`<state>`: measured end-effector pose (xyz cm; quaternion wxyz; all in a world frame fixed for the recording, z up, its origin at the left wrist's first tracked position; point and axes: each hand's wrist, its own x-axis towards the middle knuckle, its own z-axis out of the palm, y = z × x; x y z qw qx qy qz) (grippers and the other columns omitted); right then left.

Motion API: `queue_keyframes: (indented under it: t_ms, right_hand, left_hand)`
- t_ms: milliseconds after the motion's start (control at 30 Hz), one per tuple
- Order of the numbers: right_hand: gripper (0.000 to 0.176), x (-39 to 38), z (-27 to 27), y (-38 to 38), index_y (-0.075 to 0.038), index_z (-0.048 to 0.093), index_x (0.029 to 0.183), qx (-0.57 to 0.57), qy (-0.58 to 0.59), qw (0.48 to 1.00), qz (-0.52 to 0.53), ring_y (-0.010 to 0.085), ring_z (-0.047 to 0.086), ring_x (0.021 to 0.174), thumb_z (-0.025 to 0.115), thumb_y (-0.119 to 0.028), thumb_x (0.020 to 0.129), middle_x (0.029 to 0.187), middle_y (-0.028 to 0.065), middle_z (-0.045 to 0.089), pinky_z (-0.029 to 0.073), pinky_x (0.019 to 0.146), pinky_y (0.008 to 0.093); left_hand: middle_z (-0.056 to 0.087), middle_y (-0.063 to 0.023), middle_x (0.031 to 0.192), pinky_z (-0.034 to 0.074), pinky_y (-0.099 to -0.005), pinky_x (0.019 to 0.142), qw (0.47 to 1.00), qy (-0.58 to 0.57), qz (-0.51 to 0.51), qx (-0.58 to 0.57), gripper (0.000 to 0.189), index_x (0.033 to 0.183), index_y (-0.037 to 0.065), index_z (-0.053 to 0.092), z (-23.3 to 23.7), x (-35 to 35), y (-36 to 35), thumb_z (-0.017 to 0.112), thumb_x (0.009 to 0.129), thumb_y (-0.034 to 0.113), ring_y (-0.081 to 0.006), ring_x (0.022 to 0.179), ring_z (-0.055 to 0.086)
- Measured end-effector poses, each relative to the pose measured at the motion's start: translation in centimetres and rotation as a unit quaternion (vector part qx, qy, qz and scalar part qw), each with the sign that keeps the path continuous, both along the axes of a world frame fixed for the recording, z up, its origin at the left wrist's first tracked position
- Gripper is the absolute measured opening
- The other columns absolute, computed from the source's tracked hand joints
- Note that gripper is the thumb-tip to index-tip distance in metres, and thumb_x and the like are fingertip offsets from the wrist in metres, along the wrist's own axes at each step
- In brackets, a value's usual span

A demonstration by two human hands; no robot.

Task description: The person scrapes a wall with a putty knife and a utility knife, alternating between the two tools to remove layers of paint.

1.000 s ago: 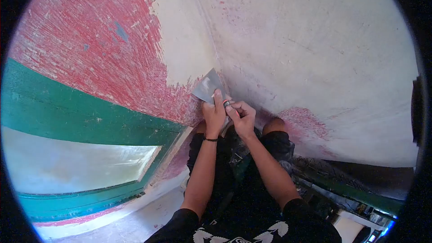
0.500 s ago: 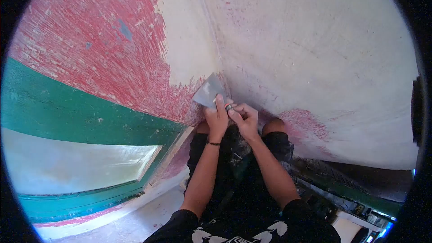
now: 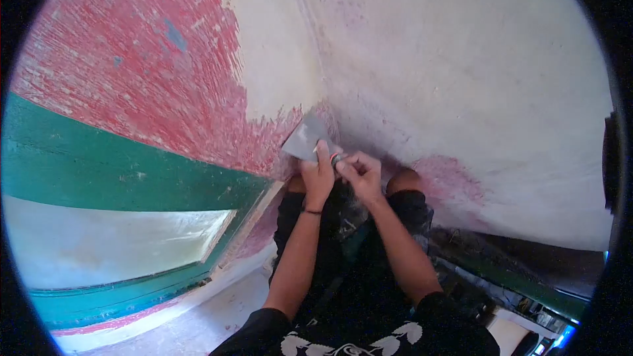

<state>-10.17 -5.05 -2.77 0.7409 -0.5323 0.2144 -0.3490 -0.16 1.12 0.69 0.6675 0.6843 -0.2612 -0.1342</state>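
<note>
Both hands are on a putty knife with a wide grey metal blade. My left hand is closed on it near the base of the blade, one finger pressed along the metal. Just to the right, my right hand is closed around the handle, of which a dark part with a red-orange band shows between the hands. The blade lies at the red and cream wall, close to the corner where that wall meets the whitish one. Red paint there is streaked and patchy.
A green frame with a pale pane stands at the left, below the red paint. Pink-red patches mark the right wall. At lower right is a dark green ledge with assorted items below it.
The view has shifted slightly. Both hands keep their grip on the putty knife, and its blade has tilted a little against the wall near the corner.
</note>
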Motion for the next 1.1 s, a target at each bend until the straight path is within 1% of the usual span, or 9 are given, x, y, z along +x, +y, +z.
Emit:
queue_keyframes:
  t_ms: [67,100,333,400,500,733,767,867,1100]
  right_hand:
    - [0.011,0.1,0.6,-1.1,0.000,0.066,0.089,-0.016,0.000,1.000,-0.008,0.0096,0.061,0.071,0.070,-0.009,0.092,0.092,0.0081,0.069,0.048,0.060,0.0253]
    - [0.011,0.0,1.0,-1.4,0.000,0.066,0.088,0.015,-0.025,1.000,0.009,0.0091,0.061,0.071,0.070,-0.009,0.092,0.091,0.0073,0.070,0.048,0.061,0.0245]
    - [0.010,-0.2,0.0,-1.4,-0.001,0.066,0.088,-0.016,0.004,1.000,0.013,0.0092,0.060,0.068,0.070,-0.009,0.091,0.080,0.0057,0.068,0.047,0.059,0.0247]
    - [0.010,-0.7,0.0,-1.6,0.000,0.067,0.088,-0.005,-0.015,1.000,0.025,0.0092,0.060,0.072,0.072,-0.009,0.090,0.084,0.0045,0.069,0.048,0.063,0.0257]
    - [0.010,-0.7,0.1,-0.5,0.001,0.069,0.088,-0.004,0.000,1.000,0.010,0.0103,0.063,0.080,0.074,-0.008,0.088,0.093,0.0052,0.071,0.052,0.073,0.0272]
    - [0.009,0.6,0.3,-0.4,0.002,0.069,0.091,0.035,-0.025,0.999,-0.016,0.0100,0.063,0.082,0.072,-0.007,0.089,0.096,0.0063,0.070,0.052,0.075,0.0268]
    - [0.009,0.1,-0.8,-0.3,0.001,0.069,0.091,0.021,-0.017,1.000,0.002,0.0094,0.062,0.081,0.072,-0.007,0.089,0.094,0.0057,0.070,0.051,0.073,0.0265]
    - [0.009,0.0,-0.2,0.3,0.001,0.070,0.091,0.001,-0.017,1.000,0.000,0.0089,0.061,0.077,0.072,-0.008,0.090,0.090,0.0048,0.070,0.051,0.069,0.0260]
    - [0.009,-0.5,0.7,-0.2,0.000,0.065,0.087,0.012,0.008,1.000,0.017,0.0095,0.059,0.067,0.069,-0.007,0.092,0.083,0.0048,0.068,0.047,0.060,0.0249]
  left_hand:
    - [0.069,-0.0095,0.070,0.050,-0.0355,0.063,1.000,-0.020,-0.017,0.005,0.047,0.078,-0.005,0.067,1.0,0.0,-0.9,0.046,0.105,0.028,-0.0199,0.066,0.066]
    - [0.068,-0.0095,0.070,0.050,-0.0349,0.064,1.000,0.005,-0.005,0.009,0.046,0.078,-0.005,0.065,2.1,-0.7,-1.1,0.046,0.105,0.027,-0.0195,0.067,0.066]
    - [0.068,-0.0103,0.071,0.050,-0.0341,0.063,1.000,0.007,0.006,-0.030,0.043,0.079,-0.005,0.064,-0.5,-0.6,-0.6,0.046,0.105,0.025,-0.0196,0.066,0.066]
    - [0.068,-0.0109,0.071,0.050,-0.0344,0.063,0.997,0.050,0.016,-0.058,0.042,0.080,-0.005,0.063,-0.6,-1.2,-1.5,0.046,0.105,0.024,-0.0199,0.065,0.066]
    - [0.068,-0.0114,0.071,0.050,-0.0353,0.064,0.999,-0.006,0.028,-0.027,0.044,0.080,-0.006,0.063,0.1,-1.3,-0.5,0.046,0.105,0.026,-0.0207,0.066,0.066]
    - [0.069,-0.0117,0.070,0.052,-0.0363,0.060,0.999,-0.031,0.031,0.024,0.047,0.078,-0.006,0.065,1.5,-0.4,-1.2,0.048,0.104,0.029,-0.0217,0.064,0.069]
    - [0.070,-0.0112,0.070,0.052,-0.0362,0.062,0.999,0.006,0.028,-0.020,0.047,0.078,-0.006,0.066,0.9,-0.7,-1.0,0.048,0.104,0.029,-0.0217,0.065,0.069]
    - [0.070,-0.0113,0.071,0.052,-0.0352,0.063,1.000,-0.015,0.015,-0.019,0.046,0.078,-0.006,0.066,-0.8,-0.3,-0.2,0.047,0.104,0.027,-0.0207,0.067,0.069]
    - [0.069,-0.0118,0.072,0.052,-0.0334,0.063,0.998,0.046,0.020,-0.042,0.043,0.080,-0.005,0.066,0.3,-0.8,-0.8,0.047,0.104,0.025,-0.0205,0.067,0.069]
